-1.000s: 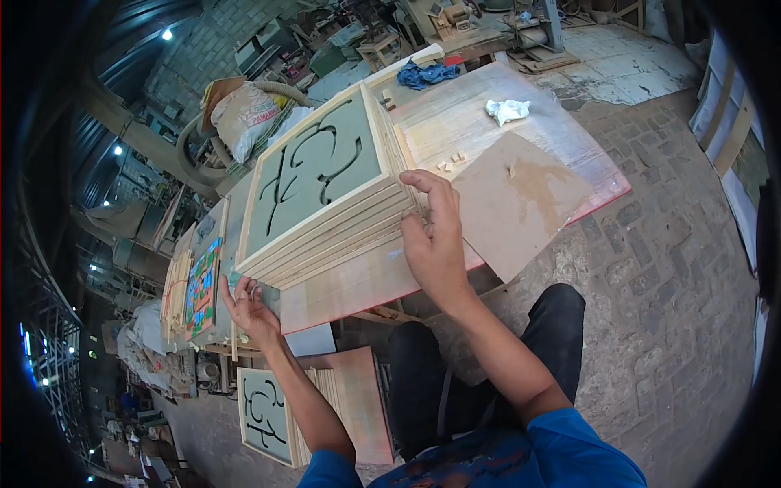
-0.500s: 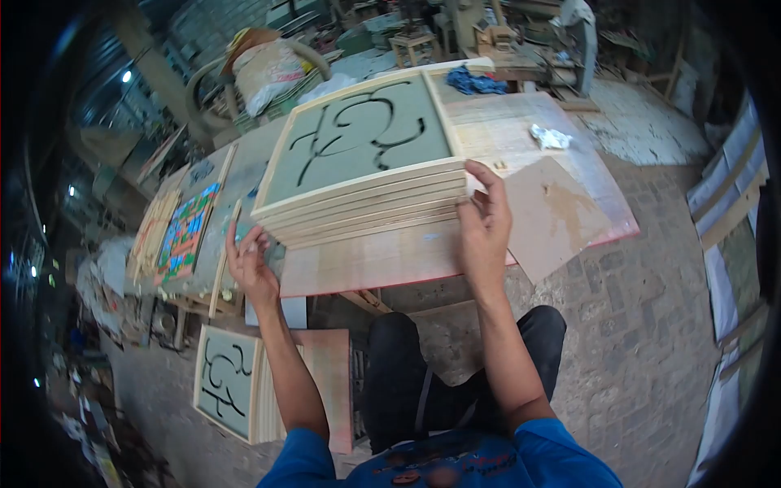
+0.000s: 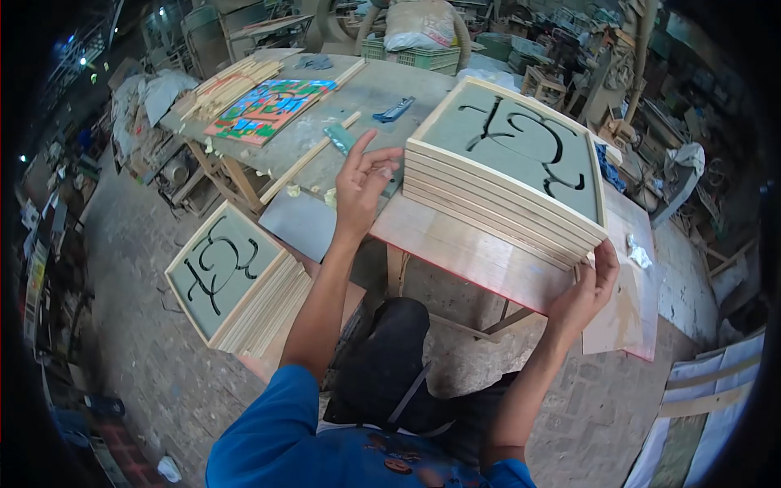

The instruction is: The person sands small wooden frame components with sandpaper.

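A stack of framed panels stands on the pinkish board of the work table, its wooden frames lying one on another. The top panel has a grey-green face with black curved lines inside a pale wood rim. Beside the stack's left corner is my left hand, its fingers apart and holding nothing. At the near right corner, my right hand has its thumb at the front side and its bent fingers round the edge. Lower left, a second stack of framed panels with the same line pattern sits on a low board.
On the grey table lie a colourful painted panel, thin wood strips, a blue tool and a teal piece. A brown sheet and crumpled white material are at the right. Cluttered shelving and machinery stand behind.
My view has turned left, so the stack appears further right. My left hand stays apart from the stack's left corner; my right hand stays at its right corner, now lower down.
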{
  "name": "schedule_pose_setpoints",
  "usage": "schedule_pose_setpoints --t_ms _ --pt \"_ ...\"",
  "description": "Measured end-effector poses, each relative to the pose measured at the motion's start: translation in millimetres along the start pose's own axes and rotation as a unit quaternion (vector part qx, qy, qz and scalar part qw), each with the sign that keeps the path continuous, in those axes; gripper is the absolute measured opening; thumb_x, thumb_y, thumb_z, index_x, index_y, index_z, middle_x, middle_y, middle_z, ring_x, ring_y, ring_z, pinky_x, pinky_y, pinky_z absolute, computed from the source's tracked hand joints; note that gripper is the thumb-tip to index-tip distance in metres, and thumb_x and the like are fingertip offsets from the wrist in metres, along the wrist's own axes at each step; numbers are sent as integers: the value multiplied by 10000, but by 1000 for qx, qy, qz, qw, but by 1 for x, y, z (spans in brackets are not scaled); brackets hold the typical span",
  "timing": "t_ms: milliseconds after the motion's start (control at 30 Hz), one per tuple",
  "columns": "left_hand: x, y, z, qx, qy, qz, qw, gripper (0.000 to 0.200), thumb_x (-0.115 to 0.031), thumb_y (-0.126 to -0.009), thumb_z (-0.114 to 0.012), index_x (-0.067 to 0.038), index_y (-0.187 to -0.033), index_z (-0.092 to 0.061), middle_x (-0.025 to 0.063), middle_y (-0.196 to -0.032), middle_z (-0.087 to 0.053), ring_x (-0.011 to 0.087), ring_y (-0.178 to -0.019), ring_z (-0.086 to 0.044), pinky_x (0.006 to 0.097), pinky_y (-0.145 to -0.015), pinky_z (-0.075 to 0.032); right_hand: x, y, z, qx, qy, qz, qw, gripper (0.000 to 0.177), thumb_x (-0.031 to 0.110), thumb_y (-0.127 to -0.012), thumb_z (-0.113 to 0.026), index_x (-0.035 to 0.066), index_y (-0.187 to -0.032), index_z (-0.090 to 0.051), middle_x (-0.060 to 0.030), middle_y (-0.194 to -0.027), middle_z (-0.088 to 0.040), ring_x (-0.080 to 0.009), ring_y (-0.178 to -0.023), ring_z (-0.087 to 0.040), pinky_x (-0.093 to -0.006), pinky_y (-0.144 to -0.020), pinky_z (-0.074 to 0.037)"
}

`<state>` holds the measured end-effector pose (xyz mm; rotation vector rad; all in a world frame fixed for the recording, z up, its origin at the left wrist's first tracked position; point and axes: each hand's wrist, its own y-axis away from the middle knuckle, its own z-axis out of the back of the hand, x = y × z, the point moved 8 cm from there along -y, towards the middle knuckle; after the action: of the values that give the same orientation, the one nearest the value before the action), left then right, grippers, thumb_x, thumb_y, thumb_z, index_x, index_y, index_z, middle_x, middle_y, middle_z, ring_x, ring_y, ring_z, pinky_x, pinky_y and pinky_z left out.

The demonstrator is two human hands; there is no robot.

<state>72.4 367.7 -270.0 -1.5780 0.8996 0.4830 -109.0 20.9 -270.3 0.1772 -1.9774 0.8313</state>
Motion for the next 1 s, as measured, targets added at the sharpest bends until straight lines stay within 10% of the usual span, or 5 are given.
schedule_pose_setpoints --t_ms 1000 --pt "-1 2 -6 42 27 -16 999 716 -4 -876 -537 18 -1512 -210 178 -1271 -616 171 -1062 -584 293 -952 -438 0 -2 5 -4 32 13 999 418 -32 -837 -475 -43 -1250 -538 -149 -1251 -559 -218 -1199 -512 -359 -1021 -402"
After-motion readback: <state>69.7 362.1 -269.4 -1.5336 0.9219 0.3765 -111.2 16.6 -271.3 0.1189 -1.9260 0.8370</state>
